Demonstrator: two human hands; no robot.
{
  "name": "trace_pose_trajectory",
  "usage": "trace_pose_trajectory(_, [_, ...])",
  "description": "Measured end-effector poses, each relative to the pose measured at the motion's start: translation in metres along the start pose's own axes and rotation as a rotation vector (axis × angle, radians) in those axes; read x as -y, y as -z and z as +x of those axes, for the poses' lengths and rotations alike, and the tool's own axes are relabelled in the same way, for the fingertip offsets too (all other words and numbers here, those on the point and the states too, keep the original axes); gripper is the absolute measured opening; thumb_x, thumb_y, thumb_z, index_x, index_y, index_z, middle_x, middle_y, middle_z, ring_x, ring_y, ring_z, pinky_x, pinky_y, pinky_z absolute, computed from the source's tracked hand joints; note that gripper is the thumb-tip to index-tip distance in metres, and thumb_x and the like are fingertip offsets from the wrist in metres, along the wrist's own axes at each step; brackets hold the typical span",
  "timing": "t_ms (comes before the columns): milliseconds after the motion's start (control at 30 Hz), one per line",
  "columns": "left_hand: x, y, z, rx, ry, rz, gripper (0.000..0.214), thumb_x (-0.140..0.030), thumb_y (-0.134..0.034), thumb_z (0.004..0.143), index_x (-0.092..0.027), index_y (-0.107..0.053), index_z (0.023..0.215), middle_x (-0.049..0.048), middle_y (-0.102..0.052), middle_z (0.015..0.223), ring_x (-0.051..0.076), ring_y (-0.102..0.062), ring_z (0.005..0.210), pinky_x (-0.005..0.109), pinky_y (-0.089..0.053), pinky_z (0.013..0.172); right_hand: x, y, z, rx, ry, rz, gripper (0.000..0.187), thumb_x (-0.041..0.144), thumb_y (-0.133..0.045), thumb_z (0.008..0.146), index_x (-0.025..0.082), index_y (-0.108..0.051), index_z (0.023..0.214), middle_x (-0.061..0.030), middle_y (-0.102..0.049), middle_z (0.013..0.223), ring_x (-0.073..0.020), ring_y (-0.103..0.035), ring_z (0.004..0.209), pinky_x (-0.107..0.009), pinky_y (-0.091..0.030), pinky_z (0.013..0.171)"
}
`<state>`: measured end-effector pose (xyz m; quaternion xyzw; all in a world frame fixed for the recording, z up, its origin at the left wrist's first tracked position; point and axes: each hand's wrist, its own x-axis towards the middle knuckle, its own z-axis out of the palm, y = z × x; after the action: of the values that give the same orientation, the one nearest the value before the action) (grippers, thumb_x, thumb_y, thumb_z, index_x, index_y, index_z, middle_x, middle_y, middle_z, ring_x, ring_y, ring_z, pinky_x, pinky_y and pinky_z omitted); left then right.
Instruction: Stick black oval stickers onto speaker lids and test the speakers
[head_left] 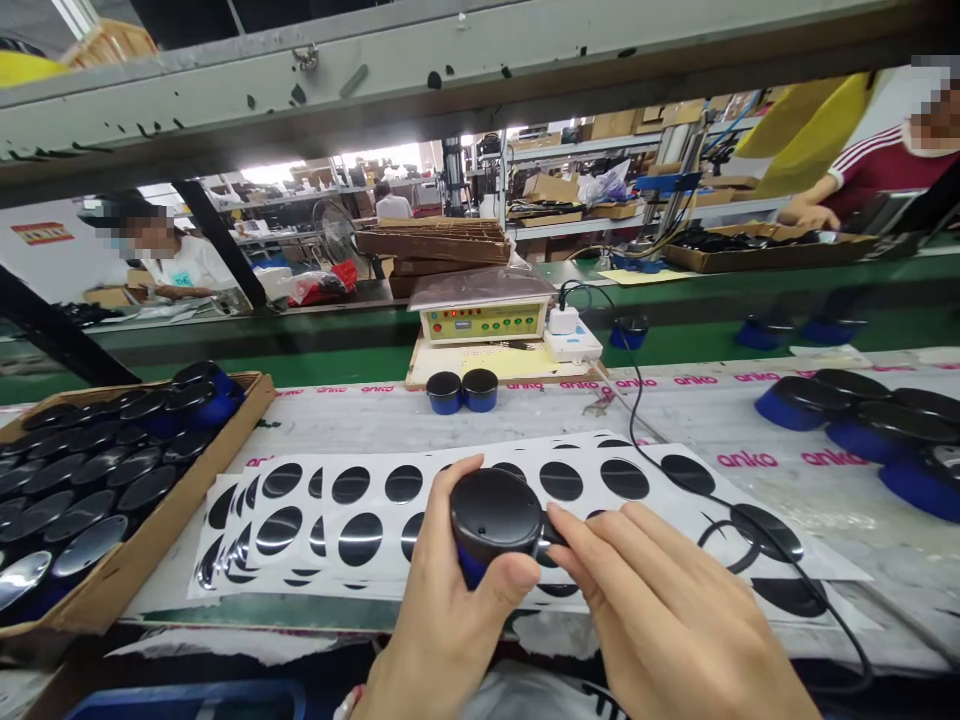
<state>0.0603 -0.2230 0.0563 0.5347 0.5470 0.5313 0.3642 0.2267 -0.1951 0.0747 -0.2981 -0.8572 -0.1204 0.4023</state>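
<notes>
My left hand (442,600) is wrapped round a round cap-like part (495,510) with a glossy black top and a blue side. A small dark hole shows near the front of its top. At the part's right edge, my right hand (667,610) pinches with thumb and fingertips. Something dark shows at those fingertips, too hidden to name. Under both hands lie overlapping white sheets (385,510) of glossy black round stickers. Behind them stand two small black-and-blue cups (444,393), side by side.
A cardboard tray (259,395) of similar parts stands at left; several more parts (799,400) sit at right. A black cable (636,400) crosses the sheets. Beyond are a control box (487,320), a power strip (574,340) and a green belt (337,350). Other people sit across it.
</notes>
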Motion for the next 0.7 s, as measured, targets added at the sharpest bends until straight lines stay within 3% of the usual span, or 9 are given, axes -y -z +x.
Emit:
trace_pose_trajectory(100, [0.003,0.0,-0.001,0.043,-0.141,0.173,0.065,-0.058,-0.054,0.085,-0.029,-0.028,0.137,0.009,-0.042,0.135,0.025,-0.047,0.123,0.037,-0.041,0.101,0.0,-0.005,-0.002,-0.026,-0.056,0.05,0.024,0.002,-0.047,0.088,0.008,-0.053,0.11,-0.0075,-0.057,0.074,-0.0192,-0.05,0.069,-0.032,-0.044,0.059])
trace_pose_trajectory(233, [0.001,-0.003,-0.001,0.018,-0.521,0.531,0.067,-0.04,-0.057,0.089,-0.022,-0.023,0.143,0.0132,-0.033,0.129,0.024,-0.041,0.127,0.035,-0.045,0.102,-0.007,-0.01,-0.012,0.101,-0.196,0.293,0.025,0.003,-0.041,0.09,0.017,-0.052,0.108,-0.0051,-0.057,0.083,-0.0165,-0.056,0.076,-0.027,-0.049,0.064])
trace_pose_trajectory(333, [-0.003,-0.007,0.0,-0.09,-0.873,0.702,0.058,-0.02,-0.064,0.085,-0.014,-0.039,0.137,0.0111,-0.034,0.113,0.026,-0.04,0.124,0.039,-0.046,0.104,-0.008,-0.01,-0.021,0.1,-0.274,0.438,0.024,0.004,-0.04,0.092,0.021,-0.051,0.105,-0.0038,-0.057,0.087,-0.0144,-0.059,0.08,-0.023,-0.051,0.068])
trace_pose_trajectory(433, [-0.01,-0.008,0.001,-0.176,-1.139,0.689,0.044,0.0,-0.067,0.076,-0.017,-0.058,0.116,0.005,-0.034,0.103,0.018,-0.046,0.108,0.045,-0.045,0.107,-0.005,-0.01,-0.027,0.029,-0.256,0.49,0.029,0.003,-0.04,0.091,0.021,-0.051,0.111,-0.0045,-0.057,0.09,-0.0147,-0.06,0.082,-0.023,-0.051,0.07])
trace_pose_trajectory(533, [-0.02,-0.004,-0.001,-0.143,-1.266,0.739,0.036,0.007,-0.063,0.074,-0.016,-0.064,0.101,0.0026,-0.034,0.097,0.012,-0.046,0.094,0.044,-0.044,0.11,0.0,-0.009,-0.028,-0.037,-0.186,0.47,0.035,0.002,-0.041,0.088,0.021,-0.049,0.117,-0.0045,-0.058,0.087,-0.0167,-0.06,0.081,-0.025,-0.051,0.068])
trace_pose_trajectory(700, [-0.026,0.006,-0.002,-0.009,-1.198,0.768,0.028,0.003,-0.066,0.073,-0.015,-0.065,0.095,0.0048,-0.033,0.101,0.02,-0.05,0.105,0.051,-0.047,0.104,0.006,-0.01,-0.034,-0.041,-0.147,0.402,0.037,0.004,-0.043,0.089,0.023,-0.048,0.121,-0.004,-0.06,0.081,-0.0193,-0.062,0.076,-0.027,-0.051,0.061])
